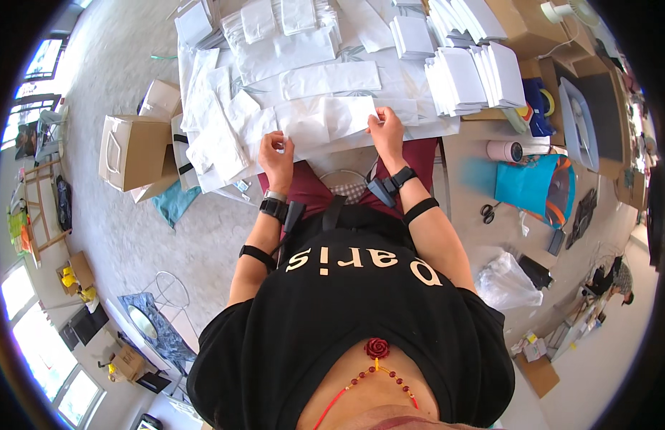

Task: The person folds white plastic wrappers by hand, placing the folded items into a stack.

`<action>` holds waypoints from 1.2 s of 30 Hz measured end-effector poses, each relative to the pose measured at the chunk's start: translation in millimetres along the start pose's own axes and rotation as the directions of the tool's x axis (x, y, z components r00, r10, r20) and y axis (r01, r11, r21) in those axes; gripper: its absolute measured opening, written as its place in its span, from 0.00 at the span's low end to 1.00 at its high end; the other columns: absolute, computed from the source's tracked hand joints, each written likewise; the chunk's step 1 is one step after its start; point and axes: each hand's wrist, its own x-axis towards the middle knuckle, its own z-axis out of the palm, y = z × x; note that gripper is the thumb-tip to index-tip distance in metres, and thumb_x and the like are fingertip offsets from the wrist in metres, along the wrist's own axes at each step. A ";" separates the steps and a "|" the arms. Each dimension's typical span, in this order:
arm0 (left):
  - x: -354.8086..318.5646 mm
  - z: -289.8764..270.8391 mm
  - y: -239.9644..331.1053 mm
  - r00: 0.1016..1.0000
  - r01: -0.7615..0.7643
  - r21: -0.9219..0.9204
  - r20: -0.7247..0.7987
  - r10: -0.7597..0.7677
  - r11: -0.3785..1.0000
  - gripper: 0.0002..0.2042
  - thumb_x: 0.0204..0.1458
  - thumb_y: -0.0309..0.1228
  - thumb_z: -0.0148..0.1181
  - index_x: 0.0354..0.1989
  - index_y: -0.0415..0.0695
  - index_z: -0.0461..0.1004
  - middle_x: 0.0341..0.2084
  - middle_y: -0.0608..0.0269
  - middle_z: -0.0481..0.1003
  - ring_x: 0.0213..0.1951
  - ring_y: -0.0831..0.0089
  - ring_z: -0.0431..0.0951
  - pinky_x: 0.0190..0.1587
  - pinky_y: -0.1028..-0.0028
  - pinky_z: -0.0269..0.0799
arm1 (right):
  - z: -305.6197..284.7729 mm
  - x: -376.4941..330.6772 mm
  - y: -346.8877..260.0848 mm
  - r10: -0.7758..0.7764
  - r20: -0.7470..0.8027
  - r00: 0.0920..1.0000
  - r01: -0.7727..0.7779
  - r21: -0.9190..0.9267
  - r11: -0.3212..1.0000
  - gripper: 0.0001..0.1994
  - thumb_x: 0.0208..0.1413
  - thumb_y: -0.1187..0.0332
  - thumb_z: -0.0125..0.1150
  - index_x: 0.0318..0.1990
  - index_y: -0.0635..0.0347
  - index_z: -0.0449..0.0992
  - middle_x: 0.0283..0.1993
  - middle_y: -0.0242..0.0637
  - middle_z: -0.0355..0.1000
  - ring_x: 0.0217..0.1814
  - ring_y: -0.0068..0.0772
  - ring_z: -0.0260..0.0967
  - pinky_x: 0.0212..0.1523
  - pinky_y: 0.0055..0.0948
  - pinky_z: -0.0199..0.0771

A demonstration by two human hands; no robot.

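A thin white sheet (347,118) with a translucent part lies at the near edge of the table, between my two hands. The fingers of my right hand (387,136) pinch its right end. At its left end, my left hand (277,161) has curled fingers closed on the sheet's near corner. Just beyond lies a flat white strip (331,79) on the patterned tablecloth (264,86). Left of the sheet is a loose heap of white pieces (216,136).
Stacks of folded white pieces (458,80) stand at the right of the table, and a layered white pile (282,51) lies farther back. Cardboard boxes (132,152) sit on the left. Right of the table are a blue bag (522,188), a pink cylinder (500,150) and scissors (488,212).
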 end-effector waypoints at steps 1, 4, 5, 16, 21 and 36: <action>6.9 -0.4 4.1 1.000 0.000 -0.019 -0.002 0.000 1.000 0.09 0.52 0.24 0.70 0.31 0.37 0.73 0.39 0.56 0.82 0.32 0.74 0.78 0.39 0.73 0.76 | 0.2 0.9 1.8 -0.006 -0.008 1.000 0.006 -0.013 1.000 0.10 0.60 0.70 0.62 0.44 0.68 0.77 0.36 0.45 0.81 0.27 0.36 0.82 0.34 0.35 0.79; 25.3 -0.6 3.1 0.999 0.033 -0.134 -0.015 -0.035 0.990 0.08 0.52 0.23 0.70 0.31 0.36 0.74 0.39 0.57 0.83 0.33 0.77 0.79 0.38 0.75 0.76 | -0.6 0.6 -1.6 -0.009 -0.001 1.000 0.009 -0.055 0.998 0.10 0.59 0.69 0.63 0.44 0.67 0.77 0.36 0.46 0.81 0.30 0.40 0.82 0.36 0.38 0.78; 33.2 -2.3 13.6 0.998 0.051 -0.143 -0.016 -0.054 0.988 0.08 0.51 0.23 0.70 0.31 0.36 0.74 0.38 0.57 0.83 0.32 0.76 0.79 0.38 0.74 0.76 | -1.5 2.4 0.6 0.003 0.005 1.000 -0.003 -0.065 0.998 0.11 0.59 0.68 0.63 0.44 0.66 0.77 0.36 0.46 0.81 0.32 0.42 0.82 0.36 0.39 0.78; 70.2 -4.2 -10.4 0.974 0.226 -0.112 0.055 -0.221 0.968 0.11 0.49 0.28 0.72 0.36 0.33 0.80 0.28 0.62 0.81 0.29 0.78 0.78 0.34 0.75 0.74 | 6.6 5.7 6.7 -0.074 -0.023 0.997 0.065 -0.261 0.963 0.16 0.56 0.64 0.70 0.47 0.63 0.77 0.34 0.41 0.80 0.34 0.41 0.79 0.39 0.39 0.77; 65.0 -5.0 -14.8 0.967 0.251 -0.087 0.076 -0.244 0.964 0.11 0.49 0.28 0.72 0.36 0.34 0.80 0.28 0.63 0.80 0.29 0.78 0.77 0.35 0.76 0.73 | 5.0 4.4 5.7 -0.052 -0.017 0.998 0.045 -0.305 0.951 0.19 0.55 0.64 0.71 0.50 0.61 0.75 0.32 0.39 0.79 0.33 0.41 0.79 0.38 0.40 0.76; 63.1 -1.3 -16.6 0.966 0.258 -0.165 0.065 -0.250 0.952 0.10 0.52 0.28 0.73 0.37 0.35 0.79 0.29 0.66 0.79 0.31 0.81 0.74 0.37 0.78 0.70 | 5.3 2.7 3.9 -0.039 -0.013 0.999 0.032 -0.356 0.934 0.20 0.54 0.62 0.72 0.51 0.59 0.74 0.33 0.37 0.80 0.36 0.43 0.78 0.40 0.43 0.75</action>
